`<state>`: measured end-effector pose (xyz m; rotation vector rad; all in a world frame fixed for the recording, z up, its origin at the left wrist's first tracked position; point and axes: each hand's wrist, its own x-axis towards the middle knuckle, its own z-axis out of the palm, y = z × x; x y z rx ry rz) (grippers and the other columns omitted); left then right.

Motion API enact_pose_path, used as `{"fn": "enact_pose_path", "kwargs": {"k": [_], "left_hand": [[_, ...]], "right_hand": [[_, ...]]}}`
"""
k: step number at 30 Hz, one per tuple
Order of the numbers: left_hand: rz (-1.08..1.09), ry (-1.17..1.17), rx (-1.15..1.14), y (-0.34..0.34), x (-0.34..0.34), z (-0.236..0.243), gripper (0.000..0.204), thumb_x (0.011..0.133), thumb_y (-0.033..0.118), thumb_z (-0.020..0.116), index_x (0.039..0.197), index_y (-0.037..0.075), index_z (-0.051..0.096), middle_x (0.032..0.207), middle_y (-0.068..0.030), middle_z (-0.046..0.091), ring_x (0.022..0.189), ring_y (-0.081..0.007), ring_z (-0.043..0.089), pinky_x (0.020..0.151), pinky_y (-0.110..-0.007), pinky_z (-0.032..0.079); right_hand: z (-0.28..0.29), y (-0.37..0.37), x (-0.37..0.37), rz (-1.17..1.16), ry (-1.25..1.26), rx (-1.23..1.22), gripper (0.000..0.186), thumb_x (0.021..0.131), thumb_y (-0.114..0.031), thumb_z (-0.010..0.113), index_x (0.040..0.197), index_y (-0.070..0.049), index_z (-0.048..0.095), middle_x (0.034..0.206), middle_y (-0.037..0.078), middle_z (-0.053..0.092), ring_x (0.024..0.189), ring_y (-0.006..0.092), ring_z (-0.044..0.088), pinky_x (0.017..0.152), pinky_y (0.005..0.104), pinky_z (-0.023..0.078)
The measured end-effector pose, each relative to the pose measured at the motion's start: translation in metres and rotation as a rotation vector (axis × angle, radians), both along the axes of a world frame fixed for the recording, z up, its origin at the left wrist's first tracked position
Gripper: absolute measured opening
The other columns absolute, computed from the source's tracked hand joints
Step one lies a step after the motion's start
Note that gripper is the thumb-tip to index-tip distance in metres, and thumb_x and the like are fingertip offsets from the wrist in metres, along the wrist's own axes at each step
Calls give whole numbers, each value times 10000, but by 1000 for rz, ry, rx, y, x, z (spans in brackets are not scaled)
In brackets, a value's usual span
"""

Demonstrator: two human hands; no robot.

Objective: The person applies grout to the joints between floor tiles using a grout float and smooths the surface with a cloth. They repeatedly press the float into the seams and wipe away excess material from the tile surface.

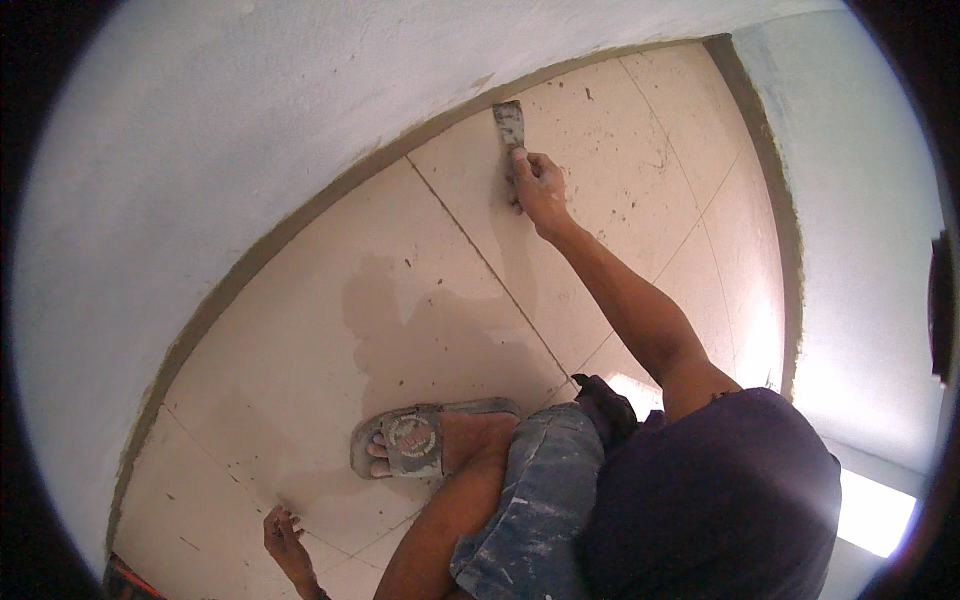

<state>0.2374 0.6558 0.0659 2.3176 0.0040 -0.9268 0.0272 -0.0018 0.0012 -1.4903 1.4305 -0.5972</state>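
Note:
My right hand [540, 190] is closed round the handle of a putty knife [509, 122]. Its grey, smeared blade points away from me, with its tip close to the grey mortar strip [400, 137] along the foot of the far wall. Most of the handle is hidden by my fingers. At the lower left, my left hand [284, 545] is low over the floor tiles, its fingers loosely bent and somewhat apart. I see nothing in it.
Pale floor tiles [290, 340] with dark joints carry scattered crumbs of mortar. White walls stand ahead and at the right [850, 220], each edged below by grey mortar. My sandalled foot [430, 440] is planted between my hands. A reddish object [130, 580] lies at the lower left edge.

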Motion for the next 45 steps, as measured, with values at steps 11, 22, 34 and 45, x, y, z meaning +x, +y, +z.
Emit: {"fn": "enact_pose_path", "kwargs": {"k": [11, 22, 34, 45], "left_hand": [[30, -18, -23, 23, 4, -7, 341, 1032, 280, 564, 1239, 16, 627, 1050, -92, 677, 896, -177, 653, 694, -311, 532], [-36, -24, 10, 19, 5, -7, 353, 1058, 330, 541, 1226, 32, 630, 1022, -77, 667, 898, -171, 663, 685, -308, 539], [-62, -41, 13, 23, 6, -7, 363, 1057, 322, 528, 1234, 21, 623, 1054, -93, 681, 902, -187, 675, 708, -330, 565], [-19, -44, 22, 36, 7, -17, 366, 1040, 334, 540, 1219, 29, 636, 1032, -89, 683, 910, -179, 676, 708, -324, 570]], "right_hand": [[-5, -3, -8, -31, 30, 6, 440, 1025, -410, 579, 1027, 28, 616, 784, 70, 626, 560, 142, 583, 469, 307, 474], [1, 17, 6, 50, 53, 104, 439, 1026, -422, 584, 1043, 16, 594, 774, 62, 617, 566, 138, 587, 472, 302, 479], [3, 50, 27, 62, -6, 164, 393, 1023, -373, 584, 1073, 16, 592, 856, 73, 625, 633, 141, 578, 488, 306, 498], [-14, 59, 25, 86, 77, -14, 426, 1023, -390, 595, 1064, 35, 579, 837, 84, 614, 665, 143, 585, 514, 325, 486]]}}
